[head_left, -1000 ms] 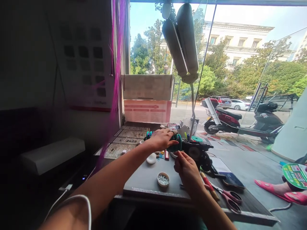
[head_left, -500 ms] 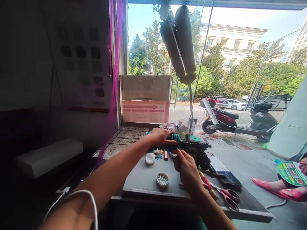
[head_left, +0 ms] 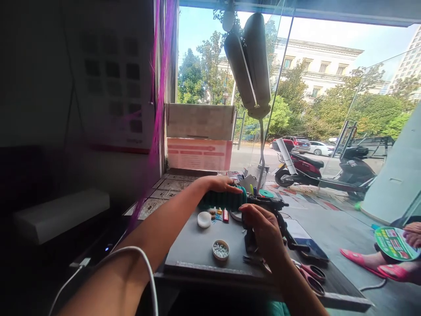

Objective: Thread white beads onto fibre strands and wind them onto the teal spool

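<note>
My left hand [head_left: 225, 183] lies over the top of a teal ribbed cylinder [head_left: 222, 202] at the back of the work board. Its thumb stretches along the near side, and the other fingers curl out of sight behind. Just right of the cylinder, my right hand [head_left: 263, 221] is closed in a pinch, with thumb and forefinger together. Whatever it pinches is too small to make out. Beyond that hand stands a black metal device [head_left: 269, 202], partly covered by it. A small round dish [head_left: 220, 259] of pale beads sits nearer me, with a white round lid [head_left: 204, 220] behind it.
A red lighter [head_left: 225, 216] and small bits lie near the cylinder. Red-handled scissors [head_left: 315, 272], a dark-tipped tool [head_left: 250, 260] and a phone [head_left: 312, 246] are at right. A lamp [head_left: 253, 66] stands behind. A white cable [head_left: 144, 259] crosses my left arm. Another person's hand [head_left: 412, 235] holds a green fan.
My view has shifted slightly. My left hand has changed its hold on the teal cylinder, whose ribs now look smeared. My right hand stays pinched and has turned a little.
</note>
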Demonstrator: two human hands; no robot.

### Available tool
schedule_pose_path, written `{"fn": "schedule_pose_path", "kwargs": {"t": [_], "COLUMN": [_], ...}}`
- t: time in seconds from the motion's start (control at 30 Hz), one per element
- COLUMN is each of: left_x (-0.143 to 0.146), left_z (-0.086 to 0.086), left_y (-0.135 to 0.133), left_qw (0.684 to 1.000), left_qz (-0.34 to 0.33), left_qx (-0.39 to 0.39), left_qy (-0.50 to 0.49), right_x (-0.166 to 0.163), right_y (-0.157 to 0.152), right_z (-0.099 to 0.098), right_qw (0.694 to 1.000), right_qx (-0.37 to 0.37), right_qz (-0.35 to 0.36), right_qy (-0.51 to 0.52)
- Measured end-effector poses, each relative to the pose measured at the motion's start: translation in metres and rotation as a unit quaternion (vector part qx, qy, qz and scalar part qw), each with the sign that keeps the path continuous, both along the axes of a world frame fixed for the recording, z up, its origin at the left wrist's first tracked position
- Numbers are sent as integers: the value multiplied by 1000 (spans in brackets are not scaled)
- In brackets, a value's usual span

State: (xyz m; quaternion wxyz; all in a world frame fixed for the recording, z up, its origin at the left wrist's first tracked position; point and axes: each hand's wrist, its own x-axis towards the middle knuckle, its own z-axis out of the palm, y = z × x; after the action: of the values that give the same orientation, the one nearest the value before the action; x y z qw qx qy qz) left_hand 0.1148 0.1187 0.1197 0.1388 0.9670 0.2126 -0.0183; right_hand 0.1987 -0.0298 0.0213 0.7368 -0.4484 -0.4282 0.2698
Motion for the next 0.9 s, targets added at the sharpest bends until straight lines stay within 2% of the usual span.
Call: {"fn": "schedule_pose_path", "kwargs": {"t": [0.1, 0.2, 0.3, 0.47, 0.6, 0.7, 0.77, 0.83, 0.9], "left_x": [3, 3, 4, 5, 4, 5, 6, 7, 9], "left_z": [0, -1, -2, -3, 0, 0, -1, -4, -5], "left_y": [4, 6, 8, 10, 9, 9, 11, 14, 16], "left_qw": [999, 999, 998, 999, 999, 999, 998, 998, 997], "left_qz": [-7, -7, -8, -13, -13, -8, -5, -5, -7], "left_qx": [-33, -49, -56, -52, -51, -51, -58, -68, -77], "left_qy": [4, 4, 1, -10, -9, -8, -6, -6, -5], "right_x": [-8, -14, -16, -19, -32, -44, -43, -32, -11], "right_y": [6, 7, 6, 10, 7, -13, -35, -54, -62], "right_z": [-14, -26, -29, -27, -38, -45, -38, -22, -2], "right_qw": [995, 993, 992, 994, 990, 987, 980, 973, 964], "right_qx": [-6, -20, -46, -67, -124, -159, -156, -123, -64], "right_qz": [4, -5, -4, -24, -14, 28, 52, 4, -127], "right_qy": [98, 116, 121, 80, 61, -18, -114, -194, -225]}}
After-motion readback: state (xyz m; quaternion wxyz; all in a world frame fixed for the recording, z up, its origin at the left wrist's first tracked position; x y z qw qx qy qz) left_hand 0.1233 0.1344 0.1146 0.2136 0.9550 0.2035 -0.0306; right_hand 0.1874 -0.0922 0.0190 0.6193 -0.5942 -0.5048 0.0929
